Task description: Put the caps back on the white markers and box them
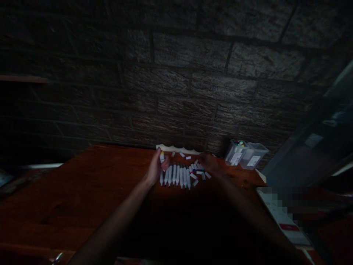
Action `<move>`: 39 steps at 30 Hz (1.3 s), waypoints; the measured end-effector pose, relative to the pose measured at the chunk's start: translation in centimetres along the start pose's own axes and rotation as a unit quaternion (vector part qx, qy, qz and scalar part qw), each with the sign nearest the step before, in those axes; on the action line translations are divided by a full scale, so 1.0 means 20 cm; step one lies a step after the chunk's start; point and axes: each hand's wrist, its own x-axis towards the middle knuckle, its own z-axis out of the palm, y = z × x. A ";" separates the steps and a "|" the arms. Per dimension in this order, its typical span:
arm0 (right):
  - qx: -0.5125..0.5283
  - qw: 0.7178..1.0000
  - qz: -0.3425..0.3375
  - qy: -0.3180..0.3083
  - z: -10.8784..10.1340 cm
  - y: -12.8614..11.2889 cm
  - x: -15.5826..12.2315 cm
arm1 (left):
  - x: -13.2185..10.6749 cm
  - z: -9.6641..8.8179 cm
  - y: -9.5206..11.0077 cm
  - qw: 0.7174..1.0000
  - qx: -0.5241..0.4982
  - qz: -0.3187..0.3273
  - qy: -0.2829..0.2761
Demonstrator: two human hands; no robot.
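My left hand [156, 167] is closed around a white marker [162, 157] with a yellow end pointing up. Below and beside it, several uncapped white markers [177, 176] lie side by side in a row on the wooden table. To the right of the row is a loose group of white marker caps [193, 176], some with coloured rims. My right hand [209, 162] is over the right side of these caps, close to a cap [196, 161]. It is dark and its fingers are too dim to make out, so any hold is hidden.
Two clear plastic tubs stand at the back right: one tub [231, 156] has coloured markers in it, the other tub [253, 156] is beside it. A pale wavy-edged strip [179, 149] lies along the brick wall [176, 125]. A white booklet or box [286, 221] is at the right edge.
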 end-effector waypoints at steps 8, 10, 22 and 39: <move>-0.066 0.995 0.073 -0.019 0.07 -0.11 0.14 | -0.02 -0.08 0.03 0.971 -0.237 -0.032 0.010; -0.032 0.999 0.038 -0.012 0.05 -0.12 0.11 | -0.03 -0.08 0.03 0.955 -0.293 -0.022 0.032; 0.502 0.864 0.012 -0.030 0.14 -0.20 -0.46 | -0.05 0.06 -0.04 0.864 -0.494 -0.005 0.093; 0.521 0.853 0.005 -0.041 0.15 -0.22 -0.45 | -0.04 0.06 -0.05 0.896 -0.433 -0.019 0.101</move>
